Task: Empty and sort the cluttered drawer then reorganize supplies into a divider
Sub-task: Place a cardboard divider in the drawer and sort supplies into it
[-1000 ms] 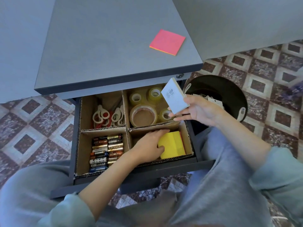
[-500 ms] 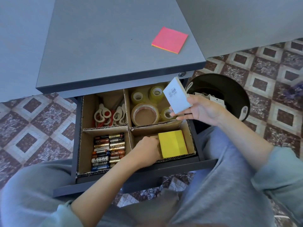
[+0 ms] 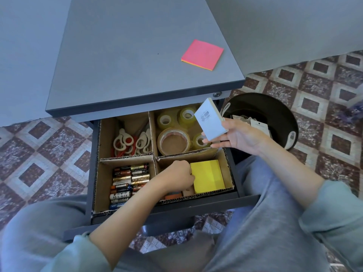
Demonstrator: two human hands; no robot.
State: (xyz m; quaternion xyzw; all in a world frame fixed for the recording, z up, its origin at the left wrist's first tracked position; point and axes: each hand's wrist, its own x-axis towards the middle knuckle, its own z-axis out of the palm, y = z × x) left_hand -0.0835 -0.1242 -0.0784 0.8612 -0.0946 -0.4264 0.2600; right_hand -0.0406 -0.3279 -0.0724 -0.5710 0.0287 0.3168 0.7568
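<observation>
The right hand (image 3: 238,137) is holding up one white block of notes (image 3: 211,119), thumb on top and fingers under it, over the back right box of the brown cardboard divider (image 3: 125,158) in the open dark drawer (image 3: 89,163). The left hand (image 3: 179,174) is reaching into the front right box with fingers curled, touching the left edge of one yellow square note pad (image 3: 208,176). I cannot tell if it is gripping anything. Four clear tape rolls (image 3: 173,143) are sitting below the white block. One pink square note pad (image 3: 202,54) is lying on the grey counter (image 3: 127,55).

barcode on white pad (image 3: 211,122), print on batteries (image 3: 129,179) unreadable
</observation>
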